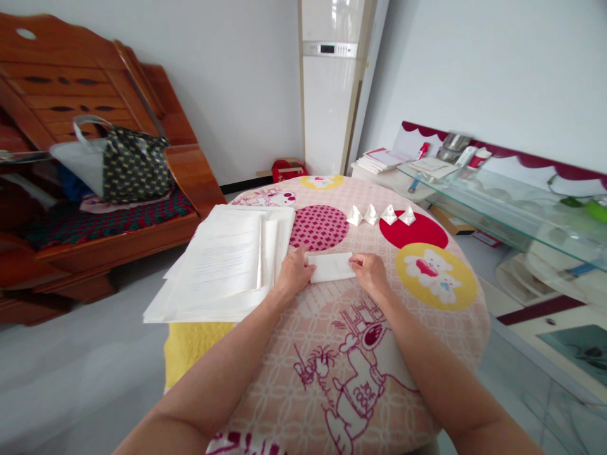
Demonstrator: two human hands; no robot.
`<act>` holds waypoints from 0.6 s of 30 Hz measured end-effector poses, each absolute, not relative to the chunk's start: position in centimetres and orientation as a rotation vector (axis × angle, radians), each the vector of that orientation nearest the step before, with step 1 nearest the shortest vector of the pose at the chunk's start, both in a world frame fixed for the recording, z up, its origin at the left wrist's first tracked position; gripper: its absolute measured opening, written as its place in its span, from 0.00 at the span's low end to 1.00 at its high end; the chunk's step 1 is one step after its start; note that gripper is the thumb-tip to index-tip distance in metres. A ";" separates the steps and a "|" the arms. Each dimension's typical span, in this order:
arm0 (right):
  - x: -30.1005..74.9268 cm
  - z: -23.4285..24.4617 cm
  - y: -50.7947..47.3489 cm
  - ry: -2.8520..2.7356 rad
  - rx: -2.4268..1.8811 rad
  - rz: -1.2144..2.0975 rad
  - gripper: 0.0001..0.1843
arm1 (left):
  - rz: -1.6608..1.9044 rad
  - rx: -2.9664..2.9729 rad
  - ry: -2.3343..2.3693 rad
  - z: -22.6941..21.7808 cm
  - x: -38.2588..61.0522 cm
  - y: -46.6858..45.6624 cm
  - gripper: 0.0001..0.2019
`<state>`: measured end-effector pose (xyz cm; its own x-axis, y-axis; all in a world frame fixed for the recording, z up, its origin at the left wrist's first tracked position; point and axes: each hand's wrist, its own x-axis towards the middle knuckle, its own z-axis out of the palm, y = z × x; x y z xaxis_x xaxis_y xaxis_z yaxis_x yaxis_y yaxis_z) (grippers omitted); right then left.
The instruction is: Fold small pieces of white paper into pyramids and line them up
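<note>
A folded strip of white paper point(331, 267) lies across the middle of the cloth-covered table, between my two hands. My left hand point(294, 273) pinches its left end, with fingers closed around the edge. At the opposite end, my right hand point(369, 272) grips the right edge between thumb and fingers. Beyond the strip, several small folded white paper shapes point(371, 215) stand in a row. Close by my left hand rests a stack of paper sheets point(213, 253), the top ones bearing faint print.
A patterned cloth point(327, 341) covers the round table. On the right stands a glass-topped cabinet point(502, 215) carrying papers and small items. To the left is a wooden bench point(114, 253) with a dark patterned bag point(135, 164). A tall white air conditioner point(329, 107) stands behind.
</note>
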<state>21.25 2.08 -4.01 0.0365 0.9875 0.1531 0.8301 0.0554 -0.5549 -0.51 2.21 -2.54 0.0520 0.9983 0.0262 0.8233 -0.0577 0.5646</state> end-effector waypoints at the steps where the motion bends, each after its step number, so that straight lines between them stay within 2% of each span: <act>1: 21.2 -4.0 2.1 -1.834 -1.816 0.404 0.12 | 0.562 1.979 1.838 -2.5 -0.4 2.1 0.23; 4: 21.2 -3.9 2.1 -1.841 -1.819 0.410 0.12 | 0.538 2.086 1.859 -2.4 -0.3 2.1 0.18; 7: 21.1 -3.7 2.1 -1.849 -1.844 0.413 0.12 | 0.686 2.260 1.715 -3.0 -0.3 2.4 0.22; 11: 21.0 -3.6 2.0 -1.861 -1.858 0.411 0.12 | 0.809 2.374 1.258 -4.8 -0.5 3.6 0.27; 13: 21.0 -3.5 2.0 -1.875 -1.858 0.400 0.12 | 0.748 2.396 1.112 -5.7 -0.6 4.0 0.26; 18: 20.8 -3.4 1.7 -1.949 -1.893 0.298 0.12 | 0.666 2.498 1.093 -5.9 -0.4 3.9 0.20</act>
<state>20.78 1.74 -3.39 0.0020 0.9904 0.1381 0.9039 0.0573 -0.4240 -0.41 3.95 -5.86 0.5957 0.7519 0.2825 0.5959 -0.6495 0.4723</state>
